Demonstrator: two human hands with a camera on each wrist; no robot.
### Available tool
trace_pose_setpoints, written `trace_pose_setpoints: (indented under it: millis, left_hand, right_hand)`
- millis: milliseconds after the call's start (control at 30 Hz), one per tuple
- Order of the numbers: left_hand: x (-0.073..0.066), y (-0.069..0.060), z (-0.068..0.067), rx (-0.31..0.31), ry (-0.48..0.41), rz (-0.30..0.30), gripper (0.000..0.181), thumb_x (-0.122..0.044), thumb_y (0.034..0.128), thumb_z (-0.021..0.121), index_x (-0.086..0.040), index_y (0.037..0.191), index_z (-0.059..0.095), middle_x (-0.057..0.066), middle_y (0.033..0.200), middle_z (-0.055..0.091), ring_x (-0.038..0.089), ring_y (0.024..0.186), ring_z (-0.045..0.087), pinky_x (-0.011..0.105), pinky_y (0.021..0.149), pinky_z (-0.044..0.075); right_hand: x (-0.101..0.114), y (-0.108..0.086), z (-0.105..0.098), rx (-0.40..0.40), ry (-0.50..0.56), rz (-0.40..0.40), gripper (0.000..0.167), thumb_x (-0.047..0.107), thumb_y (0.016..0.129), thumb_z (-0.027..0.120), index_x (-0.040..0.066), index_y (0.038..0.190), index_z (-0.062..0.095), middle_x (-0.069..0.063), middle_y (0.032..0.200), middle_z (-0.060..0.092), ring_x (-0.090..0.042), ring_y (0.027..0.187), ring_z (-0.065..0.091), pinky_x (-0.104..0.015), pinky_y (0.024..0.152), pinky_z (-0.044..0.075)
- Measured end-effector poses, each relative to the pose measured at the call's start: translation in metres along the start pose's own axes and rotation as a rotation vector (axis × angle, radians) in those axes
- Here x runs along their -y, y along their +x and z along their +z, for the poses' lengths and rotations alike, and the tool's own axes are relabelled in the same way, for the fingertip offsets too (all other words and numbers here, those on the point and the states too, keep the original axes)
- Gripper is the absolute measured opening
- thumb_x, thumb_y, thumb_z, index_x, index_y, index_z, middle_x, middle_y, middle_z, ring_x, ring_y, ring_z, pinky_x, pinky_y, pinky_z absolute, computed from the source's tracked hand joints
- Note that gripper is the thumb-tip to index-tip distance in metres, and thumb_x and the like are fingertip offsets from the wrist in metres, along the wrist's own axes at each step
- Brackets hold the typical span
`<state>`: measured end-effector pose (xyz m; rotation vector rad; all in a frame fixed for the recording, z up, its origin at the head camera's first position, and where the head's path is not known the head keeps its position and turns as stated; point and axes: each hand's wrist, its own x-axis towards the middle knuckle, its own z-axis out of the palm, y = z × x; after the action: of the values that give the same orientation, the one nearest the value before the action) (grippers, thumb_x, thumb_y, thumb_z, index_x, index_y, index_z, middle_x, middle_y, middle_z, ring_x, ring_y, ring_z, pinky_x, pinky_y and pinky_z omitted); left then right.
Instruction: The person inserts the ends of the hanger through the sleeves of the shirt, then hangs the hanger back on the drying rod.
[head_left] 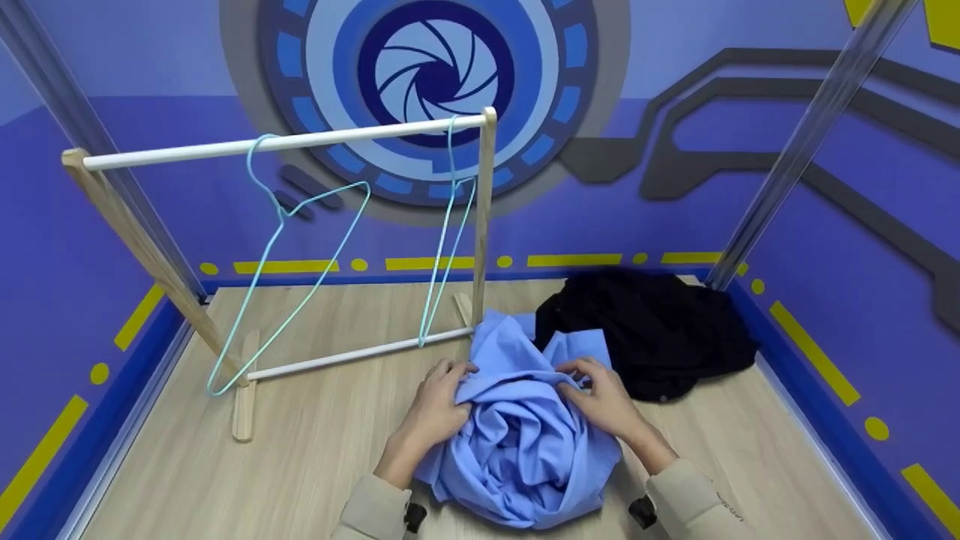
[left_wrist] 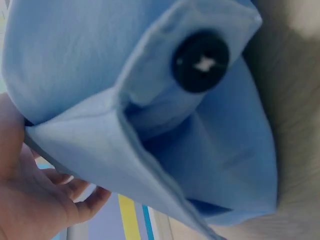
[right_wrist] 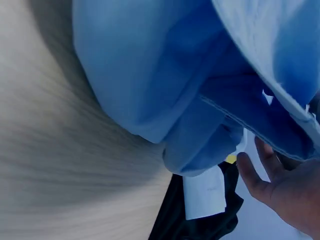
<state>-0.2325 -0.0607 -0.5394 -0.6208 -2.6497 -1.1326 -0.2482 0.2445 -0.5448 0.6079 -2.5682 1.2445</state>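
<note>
A crumpled light blue cloth garment (head_left: 525,442) lies on the wooden surface between both hands. The left hand (head_left: 440,401) pinches its upper left edge; in the left wrist view that hand (left_wrist: 40,195) has its thumb against the cloth, and a dark button (left_wrist: 201,61) shows on a blue flap (left_wrist: 165,75). On the other side, the right hand (head_left: 604,397) holds the upper right fold between thumb and fingers. The right wrist view has this hand (right_wrist: 290,190) at the lower right, its fingertips partly behind the blue fabric (right_wrist: 145,65).
A wood-and-white rack (head_left: 300,140) stands at the left, with two light blue hangers (head_left: 262,262) on its top bar. A black garment (head_left: 652,330) is heaped behind and right of the blue one. Blue-purple walls (head_left: 675,217) enclose the back and sides.
</note>
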Motion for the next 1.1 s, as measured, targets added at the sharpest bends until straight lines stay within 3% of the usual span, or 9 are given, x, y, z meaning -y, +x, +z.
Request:
trace_pose_setpoints:
  millis: [167,300,567,800,967,1100]
  left_hand:
    - [-0.004,0.001,-0.004,0.029,-0.024,0.058,0.045,0.004,0.0797,0.069,-0.009,0.123,0.067,0.01,0.115,0.058,0.03,0.106,0.056,0.054,0.089,0.044]
    - [-0.005,-0.001,-0.006,0.055,-0.028,0.086,0.042,0.0,0.0818,0.072,-0.008,0.122,0.067,0.011,0.115,0.059,0.031,0.112,0.056,0.055,0.093,0.044]
    - [-0.004,-0.009,-0.013,0.167,-0.098,0.062,0.048,-0.023,0.093,0.076,-0.011,0.136,0.06,0.009,0.127,0.058,0.027,0.119,0.052,0.052,0.102,0.041]
    - [0.0,-0.017,-0.02,0.239,-0.086,0.075,0.046,-0.041,0.0997,0.068,-0.016,0.137,0.06,0.005,0.134,0.052,0.026,0.124,0.05,0.051,0.105,0.042]
    - [0.005,-0.022,-0.023,0.259,-0.121,0.121,0.041,-0.035,0.1056,0.058,-0.011,0.139,0.061,0.008,0.133,0.052,0.026,0.124,0.051,0.051,0.104,0.042]
    - [0.007,-0.025,-0.026,0.31,-0.139,0.113,0.045,-0.02,0.1005,0.061,-0.011,0.144,0.058,0.005,0.133,0.052,0.026,0.123,0.052,0.05,0.103,0.043]
  right_hand:
    - [0.001,0.003,-0.004,-0.053,-0.01,-0.058,0.009,0.009,0.094,0.075,0.014,0.101,0.077,0.003,0.096,0.071,-0.016,0.082,0.064,-0.032,0.069,0.054]
    - [0.004,0.005,-0.008,-0.061,-0.006,-0.06,0.011,0.007,0.095,0.073,0.015,0.102,0.076,0.003,0.096,0.073,-0.019,0.079,0.066,-0.027,0.066,0.053]
    - [0.011,0.013,-0.02,-0.099,-0.049,-0.024,0.017,0.003,0.093,0.073,0.015,0.103,0.077,0.008,0.097,0.071,-0.011,0.075,0.061,-0.029,0.068,0.05]
    - [0.012,0.018,-0.023,-0.138,-0.063,-0.014,0.015,0.005,0.093,0.074,0.017,0.099,0.078,0.011,0.089,0.069,-0.009,0.064,0.056,-0.026,0.064,0.046]
    - [0.013,0.02,-0.024,-0.172,-0.065,-0.02,0.012,0.005,0.093,0.074,0.015,0.097,0.078,0.011,0.086,0.069,-0.009,0.059,0.053,-0.025,0.061,0.044]
    - [0.013,0.021,-0.024,-0.191,-0.07,-0.01,0.013,0.003,0.092,0.074,0.015,0.097,0.078,0.009,0.085,0.068,-0.013,0.058,0.054,-0.025,0.059,0.043]
